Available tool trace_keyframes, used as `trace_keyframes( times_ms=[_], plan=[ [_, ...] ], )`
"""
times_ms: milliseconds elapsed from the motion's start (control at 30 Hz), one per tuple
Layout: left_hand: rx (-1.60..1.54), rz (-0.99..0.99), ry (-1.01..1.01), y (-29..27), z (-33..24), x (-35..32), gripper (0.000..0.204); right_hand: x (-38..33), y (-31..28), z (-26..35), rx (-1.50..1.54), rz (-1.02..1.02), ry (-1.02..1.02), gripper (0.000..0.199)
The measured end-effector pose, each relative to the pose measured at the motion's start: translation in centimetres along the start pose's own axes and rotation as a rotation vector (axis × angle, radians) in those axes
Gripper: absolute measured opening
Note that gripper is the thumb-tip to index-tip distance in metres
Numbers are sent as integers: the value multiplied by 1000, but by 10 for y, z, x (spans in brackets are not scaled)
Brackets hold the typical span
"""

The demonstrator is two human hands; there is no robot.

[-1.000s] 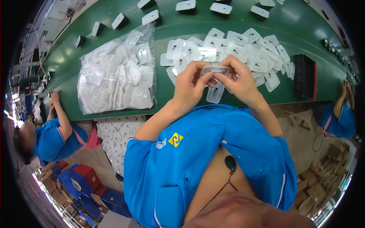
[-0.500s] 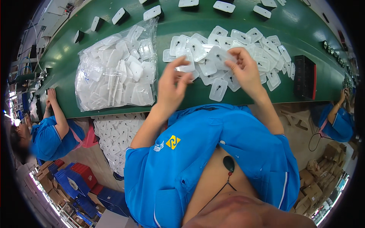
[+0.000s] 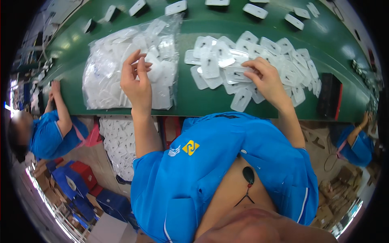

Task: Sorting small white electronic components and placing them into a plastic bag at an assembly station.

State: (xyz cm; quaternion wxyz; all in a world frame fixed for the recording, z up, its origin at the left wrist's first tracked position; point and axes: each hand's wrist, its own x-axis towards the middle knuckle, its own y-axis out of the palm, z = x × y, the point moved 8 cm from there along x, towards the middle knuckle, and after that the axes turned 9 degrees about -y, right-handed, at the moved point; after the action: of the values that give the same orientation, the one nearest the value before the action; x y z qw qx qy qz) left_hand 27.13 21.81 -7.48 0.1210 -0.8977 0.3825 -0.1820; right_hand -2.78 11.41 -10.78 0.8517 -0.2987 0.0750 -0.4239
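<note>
Two hands: apart now, where earlier both met over one blister pack.
Left hand (image 3: 137,83): moved onto clear bag (image 3: 121,69), fingers loosely curled, holding nothing.
Right hand (image 3: 265,81): fingers spread flat on loose pile (image 3: 251,60).
Packs: clear, white-backed, on green table (image 3: 194,101).

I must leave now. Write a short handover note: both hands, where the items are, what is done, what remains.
Left hand: open, over the clear bag of white parts, touching it, nothing gripped.
Right hand: resting flat on the loose pile of clear blister packs, fingers on one pack.
Both sit on the green belt. More single packs lie farther up the belt.
Done: cannot tell how many.
Left: the pile and the bag look full.
</note>
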Motion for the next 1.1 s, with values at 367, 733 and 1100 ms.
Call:
trace_keyframes(
  times_ms=[367, 733, 1100],
  plan=[
    [644, 11, 151, -14, 17, 54, 27, -12, -78, 12, -171, -344, -61, 21],
    [843, 188, 515, 60, 45, 84, 37, -200, -316, -175, -907, -603, 806, 30],
    [760, 288, 330, 80, 71, 121, 39, -229, -286, -233, -709, -628, 725, 24]
  ],
)
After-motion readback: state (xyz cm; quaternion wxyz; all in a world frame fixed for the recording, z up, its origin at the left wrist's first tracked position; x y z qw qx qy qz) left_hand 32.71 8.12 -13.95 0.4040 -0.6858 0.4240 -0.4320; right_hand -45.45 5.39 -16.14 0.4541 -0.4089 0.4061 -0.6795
